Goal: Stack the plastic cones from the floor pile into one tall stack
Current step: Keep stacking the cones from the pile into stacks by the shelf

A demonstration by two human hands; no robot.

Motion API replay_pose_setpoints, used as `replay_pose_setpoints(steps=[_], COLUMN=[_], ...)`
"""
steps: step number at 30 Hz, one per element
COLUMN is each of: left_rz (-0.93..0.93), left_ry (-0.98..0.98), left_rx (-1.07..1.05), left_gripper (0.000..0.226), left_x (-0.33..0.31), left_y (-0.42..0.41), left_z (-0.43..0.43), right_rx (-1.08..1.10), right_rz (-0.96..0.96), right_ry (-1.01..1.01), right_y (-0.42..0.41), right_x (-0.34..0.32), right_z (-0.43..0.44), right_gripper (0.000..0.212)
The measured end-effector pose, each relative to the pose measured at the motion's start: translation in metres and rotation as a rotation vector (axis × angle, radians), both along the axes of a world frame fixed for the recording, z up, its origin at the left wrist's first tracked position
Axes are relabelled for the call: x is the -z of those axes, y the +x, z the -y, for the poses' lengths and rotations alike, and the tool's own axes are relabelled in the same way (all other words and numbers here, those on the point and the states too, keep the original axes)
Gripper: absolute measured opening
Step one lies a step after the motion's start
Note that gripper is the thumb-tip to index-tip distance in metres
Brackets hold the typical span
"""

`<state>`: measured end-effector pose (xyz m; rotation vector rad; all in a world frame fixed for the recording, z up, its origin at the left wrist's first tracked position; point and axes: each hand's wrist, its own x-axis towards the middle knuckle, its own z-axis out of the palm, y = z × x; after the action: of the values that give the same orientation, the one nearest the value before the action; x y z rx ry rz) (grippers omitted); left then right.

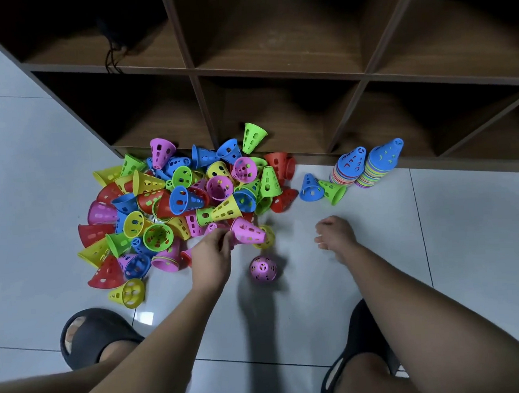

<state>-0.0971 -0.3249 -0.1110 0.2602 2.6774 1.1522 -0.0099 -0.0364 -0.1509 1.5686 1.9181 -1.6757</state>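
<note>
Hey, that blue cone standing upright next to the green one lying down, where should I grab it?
Pinch the blue cone by its narrow top, coming straight down from above. It stands wide rim down, and the green cone lies close beside it, leaving the tip free. The empty right hand is nearest.

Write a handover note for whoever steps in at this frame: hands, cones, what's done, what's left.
Left hand: its fingers grip a pink cone at the near edge of the pile.
Right hand: open, holding nothing, above the floor.
Done: a shorter stack and a taller stack, both topped blue, stand by the shelf unit.
Left: the big loose pile, a blue cone and a green cone beside the stacks, a lone pink cone nearer the feet, and merging the two stacks into one.
</note>
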Motion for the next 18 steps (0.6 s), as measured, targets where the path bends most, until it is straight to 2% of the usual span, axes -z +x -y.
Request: replay_pose_setpoints(steps=[4,9,11,15,18], left_rz=[0.12,0.205,0.222,0.221,0.268], left_ry=[0.069,0.024,0.015,-0.028,-0.03], left_rx=[0.013,0.11,0.14,0.157,0.166], left_gripper=[0.023,0.024,0.024,0.024,0.025], left_x=[-0.002,0.003,0.004,0.008,0.012], left_y=[-0.002,0.007,0.012,0.017,0.02], left_z=[-0.013,-0.019,-0.021,-0.018,-0.015], right_rx=[-0.019,-0.146,-0.152,-0.139,-0.113], right_rz=[-0.003,0.054,0.03,0.004,0.021], right_ry=[0.107,0.181,0.162,0.213,0.289], right_y=[-0.013,-0.023,-0.028,-0.035,-0.036], right_x=[0.002,0.082,0.093,0.08,0.044], right_z=[-0.04,-0.102,-0.106,-0.094,-0.076], right_gripper=[0.008,0.019,0.016,0.016,0.018])
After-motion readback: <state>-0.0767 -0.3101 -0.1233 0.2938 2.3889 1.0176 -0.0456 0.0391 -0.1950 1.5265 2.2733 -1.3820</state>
